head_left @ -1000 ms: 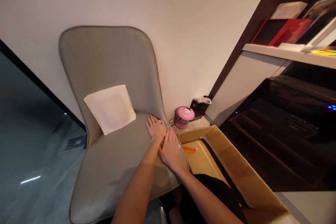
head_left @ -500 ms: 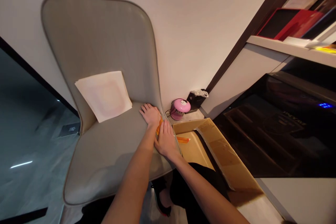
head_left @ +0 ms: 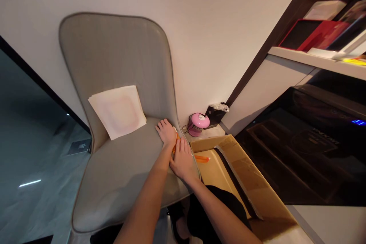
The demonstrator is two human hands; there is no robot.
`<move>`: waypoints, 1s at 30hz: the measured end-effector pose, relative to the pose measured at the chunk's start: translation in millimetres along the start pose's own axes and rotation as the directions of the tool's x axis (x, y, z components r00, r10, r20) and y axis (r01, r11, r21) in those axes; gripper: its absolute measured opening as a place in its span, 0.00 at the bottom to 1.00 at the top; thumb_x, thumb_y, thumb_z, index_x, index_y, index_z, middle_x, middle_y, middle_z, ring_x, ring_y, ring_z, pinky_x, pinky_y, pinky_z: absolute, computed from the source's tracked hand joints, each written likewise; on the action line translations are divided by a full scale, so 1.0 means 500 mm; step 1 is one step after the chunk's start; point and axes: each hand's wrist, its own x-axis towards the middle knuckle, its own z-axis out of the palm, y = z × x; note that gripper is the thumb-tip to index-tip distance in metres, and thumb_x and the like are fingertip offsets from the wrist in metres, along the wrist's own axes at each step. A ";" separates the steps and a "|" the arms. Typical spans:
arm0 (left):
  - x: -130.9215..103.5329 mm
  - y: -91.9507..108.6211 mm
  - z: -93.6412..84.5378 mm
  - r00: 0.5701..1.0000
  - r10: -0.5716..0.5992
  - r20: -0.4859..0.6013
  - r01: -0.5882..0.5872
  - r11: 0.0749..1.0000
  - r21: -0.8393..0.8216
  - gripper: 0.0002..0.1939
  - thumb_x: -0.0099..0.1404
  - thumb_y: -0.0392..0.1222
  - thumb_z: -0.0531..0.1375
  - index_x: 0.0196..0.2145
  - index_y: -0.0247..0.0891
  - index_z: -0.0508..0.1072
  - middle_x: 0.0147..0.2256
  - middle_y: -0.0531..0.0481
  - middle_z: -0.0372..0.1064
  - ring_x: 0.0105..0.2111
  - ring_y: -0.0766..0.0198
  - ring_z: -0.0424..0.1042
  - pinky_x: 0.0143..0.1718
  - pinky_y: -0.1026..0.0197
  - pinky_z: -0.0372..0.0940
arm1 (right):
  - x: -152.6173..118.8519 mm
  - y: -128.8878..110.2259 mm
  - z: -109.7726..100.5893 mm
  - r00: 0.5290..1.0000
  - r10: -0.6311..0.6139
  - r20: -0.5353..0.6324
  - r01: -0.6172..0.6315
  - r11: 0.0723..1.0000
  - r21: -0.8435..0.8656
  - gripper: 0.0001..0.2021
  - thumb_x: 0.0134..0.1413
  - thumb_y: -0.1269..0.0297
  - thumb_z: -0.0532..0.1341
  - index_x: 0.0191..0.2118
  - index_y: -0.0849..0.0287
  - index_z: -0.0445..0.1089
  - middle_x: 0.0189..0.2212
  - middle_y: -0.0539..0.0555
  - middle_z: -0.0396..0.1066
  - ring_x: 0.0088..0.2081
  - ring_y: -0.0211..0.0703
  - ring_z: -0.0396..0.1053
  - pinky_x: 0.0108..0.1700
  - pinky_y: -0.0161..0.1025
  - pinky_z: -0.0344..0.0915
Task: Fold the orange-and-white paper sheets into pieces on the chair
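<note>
On the grey chair, my left hand lies flat near the right side of the seat, fingers spread. Just below and to its right rests my right hand, palm down with fingers stretched out toward the chair's edge. A crinkled orange thing shows between the two hands, touching both; most of it is covered, so its kind cannot be made out. Against the backrest leans a stack of white paper sheets.
Right of the chair stands an open cardboard box with an orange item inside. Behind it are a pink round-topped device and a black box. A dark glass-fronted appliance sits under a shelf.
The whole view has shifted, so the chair and box appear slightly lower and further right. Both hands keep nearly the same place on the seat around the orange thing.
</note>
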 end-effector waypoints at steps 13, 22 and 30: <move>0.005 -0.003 0.003 1.000 0.010 0.019 -0.011 0.998 0.057 0.13 0.71 0.34 0.49 0.49 0.32 0.68 0.47 0.35 0.69 0.51 0.46 0.65 0.56 0.46 0.57 | 0.155 0.025 -0.044 0.875 0.474 0.093 -0.478 0.822 0.310 0.26 0.71 0.55 0.43 0.58 0.68 0.66 0.51 0.72 0.73 0.52 0.61 0.74 0.51 0.52 0.68; 0.008 0.000 0.000 1.000 -0.002 0.011 0.001 0.999 0.050 0.14 0.70 0.33 0.48 0.49 0.32 0.68 0.47 0.36 0.69 0.51 0.47 0.65 0.56 0.47 0.57 | 0.133 0.005 -0.038 0.880 0.472 -0.045 -0.459 0.872 0.170 0.21 0.71 0.58 0.46 0.44 0.65 0.74 0.39 0.69 0.78 0.43 0.57 0.79 0.45 0.47 0.71; 0.012 0.007 0.002 1.000 -0.016 -0.001 0.016 0.999 0.049 0.15 0.71 0.33 0.47 0.50 0.33 0.67 0.48 0.35 0.68 0.52 0.48 0.65 0.57 0.46 0.56 | 0.144 0.009 -0.024 0.881 0.467 -0.075 -0.454 0.879 0.148 0.18 0.68 0.59 0.49 0.45 0.65 0.72 0.39 0.67 0.78 0.42 0.56 0.79 0.45 0.46 0.71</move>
